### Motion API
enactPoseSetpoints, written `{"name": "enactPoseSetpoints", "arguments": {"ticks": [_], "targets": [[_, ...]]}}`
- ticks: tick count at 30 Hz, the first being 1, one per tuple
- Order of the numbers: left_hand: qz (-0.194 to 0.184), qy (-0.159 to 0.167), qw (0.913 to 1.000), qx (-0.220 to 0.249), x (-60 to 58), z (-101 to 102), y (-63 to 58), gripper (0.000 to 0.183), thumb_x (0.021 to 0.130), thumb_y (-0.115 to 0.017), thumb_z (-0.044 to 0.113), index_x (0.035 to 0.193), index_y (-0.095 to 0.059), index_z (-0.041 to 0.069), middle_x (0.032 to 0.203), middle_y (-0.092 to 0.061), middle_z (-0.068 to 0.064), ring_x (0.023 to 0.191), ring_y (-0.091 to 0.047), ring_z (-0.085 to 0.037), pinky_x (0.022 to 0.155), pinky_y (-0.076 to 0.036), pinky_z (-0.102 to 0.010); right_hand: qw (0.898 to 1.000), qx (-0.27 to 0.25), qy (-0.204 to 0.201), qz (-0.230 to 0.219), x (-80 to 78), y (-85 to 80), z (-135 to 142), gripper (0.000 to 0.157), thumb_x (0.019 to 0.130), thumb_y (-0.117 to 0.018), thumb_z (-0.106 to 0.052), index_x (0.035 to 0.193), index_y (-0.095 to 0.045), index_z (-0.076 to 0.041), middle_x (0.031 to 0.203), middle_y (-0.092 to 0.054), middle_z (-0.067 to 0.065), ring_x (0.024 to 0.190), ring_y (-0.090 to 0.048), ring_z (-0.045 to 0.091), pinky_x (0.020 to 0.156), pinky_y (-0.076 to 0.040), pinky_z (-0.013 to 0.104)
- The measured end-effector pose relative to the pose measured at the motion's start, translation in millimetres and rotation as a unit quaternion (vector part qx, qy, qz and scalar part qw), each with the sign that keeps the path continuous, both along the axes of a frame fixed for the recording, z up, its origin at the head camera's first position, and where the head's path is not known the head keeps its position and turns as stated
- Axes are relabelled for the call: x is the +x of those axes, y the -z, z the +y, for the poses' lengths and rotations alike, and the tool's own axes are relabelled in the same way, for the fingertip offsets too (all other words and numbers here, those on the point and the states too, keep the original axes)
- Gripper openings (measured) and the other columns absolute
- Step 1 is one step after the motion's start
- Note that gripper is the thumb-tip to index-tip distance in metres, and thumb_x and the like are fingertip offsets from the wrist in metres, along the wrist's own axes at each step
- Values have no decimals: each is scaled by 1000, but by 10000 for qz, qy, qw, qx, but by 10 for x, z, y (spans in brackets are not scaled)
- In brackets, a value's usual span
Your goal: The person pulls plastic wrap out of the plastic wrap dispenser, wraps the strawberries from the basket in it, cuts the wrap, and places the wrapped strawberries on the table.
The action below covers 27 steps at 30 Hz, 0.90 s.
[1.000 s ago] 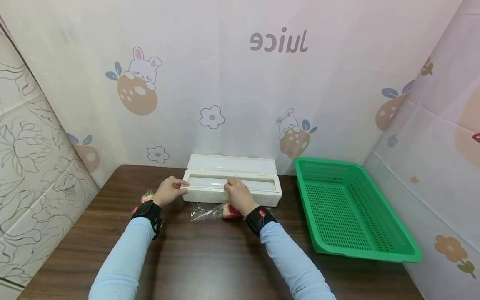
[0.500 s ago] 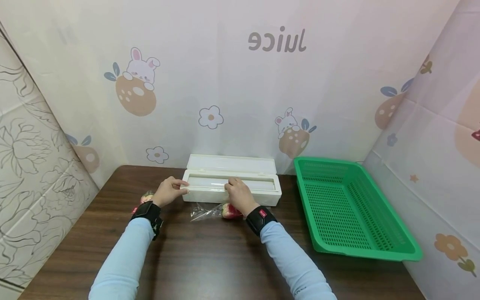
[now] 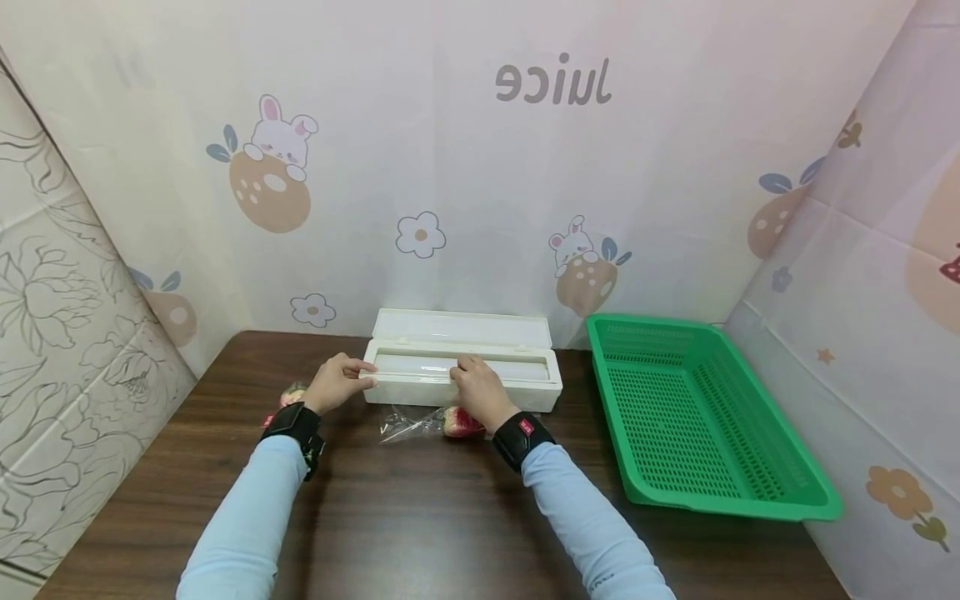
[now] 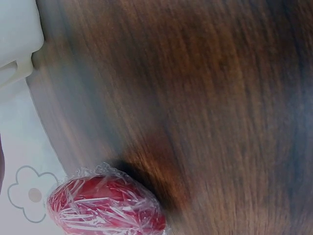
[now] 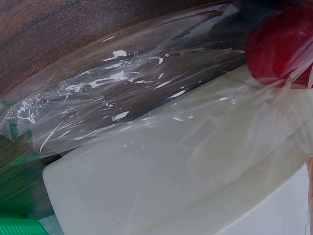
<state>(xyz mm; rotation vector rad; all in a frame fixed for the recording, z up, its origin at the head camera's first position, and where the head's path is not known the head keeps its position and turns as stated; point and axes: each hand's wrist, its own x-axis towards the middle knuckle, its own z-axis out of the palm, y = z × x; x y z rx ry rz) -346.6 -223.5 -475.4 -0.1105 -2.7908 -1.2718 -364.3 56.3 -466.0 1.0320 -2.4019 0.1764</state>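
Observation:
A long white cling film dispenser (image 3: 420,392) stands near the back wall, its lid (image 3: 465,328) raised. My left hand (image 3: 336,385) grips its left front corner between thumb and fingers. At the middle of its front edge, my right hand (image 3: 480,392) pinches with curled fingers, which hide the exact spot held. A red apple (image 3: 459,422) lies close before the dispenser, partly behind the right hand. Clear cling film (image 5: 122,83) spreads from the dispenser over this apple in the right wrist view. Beside the left wrist is another apple (image 4: 107,205), wrapped in crinkled film.
To the right sits a green perforated basket (image 3: 615,450) on the dark wooden table (image 3: 420,533). A printed cloth wall (image 3: 465,167) rises right behind the dispenser, with more cloth on both sides.

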Motion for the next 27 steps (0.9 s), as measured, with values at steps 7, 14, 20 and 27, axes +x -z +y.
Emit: {"name": "enactPoseSetpoints", "arguments": {"ticks": [7, 14, 20, 27], "targets": [[-54, -34, 10000, -13, -1, 6, -1, 26, 78, -72, 22, 100, -71, 8, 90, -51, -10, 85, -51, -24, 67, -42, -29, 10000, -16, 14, -1, -2, 1, 16, 29, 59, -83, -16, 78, -64, -7, 80, -53, 3, 81, -55, 20, 73, -49, 28], [16, -25, 10000, -57, 12, 15, -4, 26, 77, -72, 21, 100, -71, 8, 89, -51, -11, 84, -52, -24, 68, -42, -29, 9999, -106, -11, 66, 6, -5, 31, 22, 62, -79, -7, 78, -64, -6, 79, -53, 4, 81, -55, 20, 73, -49, 28], [13, -44, 10000, -18, 7, 12, 0, 26, 77, -72, 21, 100, -71, 7, 89, -51, -11, 85, -52, -25, 68, -44, -30, 9998, -122, -21, 165, 10, -13, 42, 14, 66, -71, 0, 77, -65, -6, 78, -53, 4, 80, -56, 19, 70, -49, 28], [-8, -16, 10000, 15, 6, 5, 7, 27, 77, -72, 21, 100, -71, 7, 89, -51, -11, 85, -52, -25, 68, -43, -29, 9998, -28, 32, 186, 2, -3, 60, 10, 72, -65, 2, 77, -65, -7, 78, -52, 4, 80, -55, 19, 71, -49, 27]]}}
